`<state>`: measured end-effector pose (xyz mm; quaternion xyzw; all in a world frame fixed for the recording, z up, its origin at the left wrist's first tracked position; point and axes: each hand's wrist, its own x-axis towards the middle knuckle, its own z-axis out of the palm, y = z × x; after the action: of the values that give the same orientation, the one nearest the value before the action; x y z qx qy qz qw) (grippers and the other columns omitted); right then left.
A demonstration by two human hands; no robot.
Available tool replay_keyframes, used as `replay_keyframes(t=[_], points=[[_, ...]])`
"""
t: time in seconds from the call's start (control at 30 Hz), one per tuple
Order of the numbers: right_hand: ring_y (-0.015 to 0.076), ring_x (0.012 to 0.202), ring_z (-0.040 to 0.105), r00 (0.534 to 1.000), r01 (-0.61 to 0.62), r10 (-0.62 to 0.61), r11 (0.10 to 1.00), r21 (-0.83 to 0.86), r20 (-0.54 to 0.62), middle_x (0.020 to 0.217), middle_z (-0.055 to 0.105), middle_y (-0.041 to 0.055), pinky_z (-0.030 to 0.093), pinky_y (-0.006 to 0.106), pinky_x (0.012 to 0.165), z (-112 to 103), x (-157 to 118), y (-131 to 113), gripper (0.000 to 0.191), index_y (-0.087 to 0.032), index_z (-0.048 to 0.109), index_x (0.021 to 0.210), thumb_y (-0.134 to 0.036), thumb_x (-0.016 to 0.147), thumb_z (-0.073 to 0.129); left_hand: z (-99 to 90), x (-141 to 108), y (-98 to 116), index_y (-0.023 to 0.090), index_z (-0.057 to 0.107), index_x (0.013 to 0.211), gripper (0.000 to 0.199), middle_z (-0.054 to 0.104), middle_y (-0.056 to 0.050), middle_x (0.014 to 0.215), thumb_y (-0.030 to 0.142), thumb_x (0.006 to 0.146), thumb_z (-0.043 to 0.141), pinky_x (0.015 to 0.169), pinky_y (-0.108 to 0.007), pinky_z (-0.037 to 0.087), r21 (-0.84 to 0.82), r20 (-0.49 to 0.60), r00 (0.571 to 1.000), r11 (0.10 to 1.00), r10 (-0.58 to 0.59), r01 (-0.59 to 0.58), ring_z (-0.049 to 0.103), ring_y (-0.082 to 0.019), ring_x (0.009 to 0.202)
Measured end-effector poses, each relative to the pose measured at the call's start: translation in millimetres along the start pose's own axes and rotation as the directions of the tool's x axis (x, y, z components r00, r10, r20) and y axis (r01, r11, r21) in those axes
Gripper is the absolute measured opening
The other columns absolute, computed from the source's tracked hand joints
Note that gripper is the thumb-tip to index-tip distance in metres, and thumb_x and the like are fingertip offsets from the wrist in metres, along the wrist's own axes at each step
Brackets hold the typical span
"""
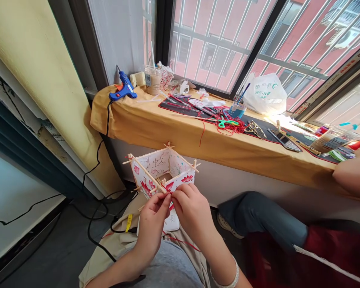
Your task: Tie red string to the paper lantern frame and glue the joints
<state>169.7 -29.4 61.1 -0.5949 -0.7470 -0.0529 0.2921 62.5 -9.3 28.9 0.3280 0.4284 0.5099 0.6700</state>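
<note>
A barred window (216,44) looks out on a red building (228,24), and along its foot runs a window ledge (168,132) draped in mustard-yellow cloth. At the ledge's left end sits a blue hot glue gun (123,89), its black cord (98,154) dropping towards the floor (63,248). Toward the ledge's middle, on a black mat (171,105), lie a tangle of red thread (231,126) and green-handled scissors (228,123), beside a cup of brushes (237,110), with a white plastic bag (265,95) behind them. Below the ledge's front edge, over the person's lap, is a square paper lantern frame (163,170), its walls painted with pink lotuses and its corners braced by crossed wooden sticks (147,174). The left hand (152,224) and right hand (192,212) meet at its near corner, the grip of each pressed together in a tight pinch on stick and paper; whether thread lies in the pinch is too small to tell. Holding this close to the joint looks like sound handling, as it steadies the corner without bending the sticks. A pale bangle (228,278) circles the right wrist.
</note>
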Motion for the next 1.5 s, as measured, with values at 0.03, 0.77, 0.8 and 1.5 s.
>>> replay_keyframes(t=[0.03, 0.77, 0.8, 1.5], points=[[0.0177, 0.076, 0.053, 1.0, -0.018, 0.018, 0.998, 0.064, 0.006, 0.08, 0.06, 0.0051, 0.044, 0.027, 0.066, -2.0, 2.4, 3.0, 0.015, -0.018, 0.061, 0.077, -0.015, 0.087, 0.049, -0.2, 0.2, 0.2, 0.016, 0.064, 0.078, 0.033, 0.058, 0.002, 0.066, 0.042, 0.061, 0.075, 0.049, -0.016, 0.038, 0.006, -0.001, 1.0, 1.0, -0.004, 0.004, 0.047, -0.007, 0.055], [0.0176, 0.085, 0.054, 0.984, -0.176, 0.158, 0.94, 0.291, 0.082, 0.085, 0.062, 0.0039, 0.042, 0.03, 0.076, 9.8, 33.3, 15.1, 0.012, -0.017, 0.061, 0.076, -0.008, 0.076, 0.054, -2.5, 0.0, 5.8, 0.014, 0.058, 0.075, 0.036, 0.046, 0.008, 0.052, 0.043, 0.06, 0.074, 0.039, -0.015, 0.023, -0.033, 0.025, 0.997, 0.997, -0.069, 0.07, 0.032, -0.003, 0.043], [0.0178, 0.085, 0.054, 0.981, -0.19, 0.171, 0.937, 0.293, 0.088, 0.084, 0.062, 0.0038, 0.042, 0.03, 0.076, 8.3, 31.2, 14.6, 0.012, -0.017, 0.061, 0.076, -0.008, 0.076, 0.053, -2.6, 0.0, 5.2, 0.014, 0.058, 0.076, 0.036, 0.046, 0.008, 0.052, 0.043, 0.061, 0.074, 0.039, -0.015, 0.023, -0.031, 0.027, 0.997, 0.997, -0.067, 0.068, 0.033, -0.003, 0.043], [0.0106, 0.059, 0.046, 0.709, -0.576, 0.551, 0.091, 0.812, 0.441, 0.064, 0.059, -0.0005, 0.038, 0.024, 0.059, 15.3, 18.3, 3.6, 0.013, -0.015, 0.064, 0.065, -0.024, 0.056, 0.065, 0.4, -2.5, -3.2, 0.015, 0.065, 0.09, 0.041, 0.063, 0.0, 0.079, 0.043, 0.061, 0.076, 0.065, -0.019, 0.045, 0.039, 0.009, 1.0, 0.999, -0.02, 0.02, 0.053, -0.01, 0.069]])
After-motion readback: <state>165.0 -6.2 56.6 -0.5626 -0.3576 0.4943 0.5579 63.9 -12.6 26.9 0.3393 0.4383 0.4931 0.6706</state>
